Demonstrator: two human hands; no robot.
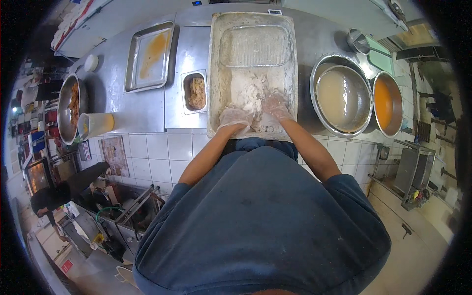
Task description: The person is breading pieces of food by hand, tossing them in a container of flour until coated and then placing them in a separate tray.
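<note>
Before me on a steel table stands a deep rectangular tub (215,77), its walls caked with flour. White flour (245,88) covers the bottom, with floury lumps (263,128) near my end. My left hand (236,117), in a clear plastic glove, is down in the flour at the near left corner. Similarly gloved, my right hand (276,106) presses into the flour by the right wall. The fingers of both hands are partly buried, so whether they hold anything is hidden. A flour-dusted wire-mesh basket (254,46) lies at the tub's far end.
Left of the tub are a small steel pan (183,94) of raw-looking coated pieces, a shallow tray (129,62) with orange residue, a plastic jug (92,123) and a steel bowl (65,110). Nested bowls (315,99) of cloudy liquid and an orange-liquid bowl (395,99) stand right. A person (66,190) is at left.
</note>
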